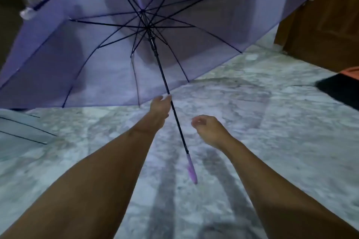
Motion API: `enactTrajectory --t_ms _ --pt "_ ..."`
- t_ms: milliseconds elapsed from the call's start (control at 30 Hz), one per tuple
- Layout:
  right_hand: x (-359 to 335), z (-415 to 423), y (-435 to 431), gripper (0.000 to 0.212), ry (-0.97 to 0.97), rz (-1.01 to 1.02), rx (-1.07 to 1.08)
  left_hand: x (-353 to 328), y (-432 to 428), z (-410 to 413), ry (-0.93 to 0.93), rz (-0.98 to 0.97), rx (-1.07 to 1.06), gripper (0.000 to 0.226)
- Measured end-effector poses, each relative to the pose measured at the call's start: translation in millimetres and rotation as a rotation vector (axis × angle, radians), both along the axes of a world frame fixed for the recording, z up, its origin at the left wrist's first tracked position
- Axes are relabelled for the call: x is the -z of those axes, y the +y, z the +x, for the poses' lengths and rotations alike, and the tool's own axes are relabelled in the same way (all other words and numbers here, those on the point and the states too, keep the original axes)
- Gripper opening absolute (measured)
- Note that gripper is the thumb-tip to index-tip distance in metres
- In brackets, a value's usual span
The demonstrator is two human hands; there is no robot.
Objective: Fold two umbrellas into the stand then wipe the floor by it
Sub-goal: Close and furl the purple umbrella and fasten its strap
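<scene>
The pale mottled floor (272, 122) fills the scene, with a brown door (320, 25) at the far right. The purple umbrella (97, 64) is open and lifted off the floor, probably to be folded. A second umbrella (19, 128) lies at the left edge. The left hand (160, 108) grips the purple umbrella's shaft (163, 75). The right hand (209, 129), just right of it, is loose and holds nothing.

Left hand (159, 107) gripping shaft of open purple umbrella (77, 60), right hand (209, 129) loosely curled
</scene>
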State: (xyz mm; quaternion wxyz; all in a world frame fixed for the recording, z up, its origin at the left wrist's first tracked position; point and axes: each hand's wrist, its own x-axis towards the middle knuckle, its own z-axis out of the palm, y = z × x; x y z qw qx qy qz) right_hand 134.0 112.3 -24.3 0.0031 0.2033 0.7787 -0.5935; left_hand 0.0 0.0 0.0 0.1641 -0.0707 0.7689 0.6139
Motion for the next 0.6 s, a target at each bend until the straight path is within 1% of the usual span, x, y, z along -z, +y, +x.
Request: enactTrajectory --t_ms 67,100,167,267,367,433,500,600 --pt "0.4 -7.4 -0.8 0.027 0.002 0.092 -0.007 -3.8 6.5 -3.2 0.031 0.03 0.007 0.027" --pt "-2.0 -11.0 -2.5 0.03 0.025 0.087 0.004 -7.7 9.3 -4.7 0.045 0.03 0.028 0.022" --pt "-9.1 -15.1 -10.3 0.037 0.048 0.079 0.015 -17.1 11.3 -4.3 0.07 0.02 0.064 0.025" --pt "-18.9 -21.6 -20.5 0.047 0.028 0.106 0.015 -32.0 11.7 -1.9 0.122 0.025 0.136 0.024" --pt "-29.0 -27.2 -28.2 0.038 0.065 0.084 0.034 -56.5 12.0 3.8 0.146 0.06 0.215 0.02" --pt "-39.2 -29.2 -29.2 0.037 0.129 0.149 0.113 -71.8 9.7 7.1 0.136 0.078 0.266 0.019" --pt "-52.7 -24.1 -30.4 0.042 0.189 0.244 0.176 -84.0 5.2 8.1 0.118 0.124 0.282 0.02" --pt "-66.9 -13.1 -37.2 0.047 0.252 0.304 0.176 -105.7 -1.6 2.7 0.104 0.302 0.221 0.026"
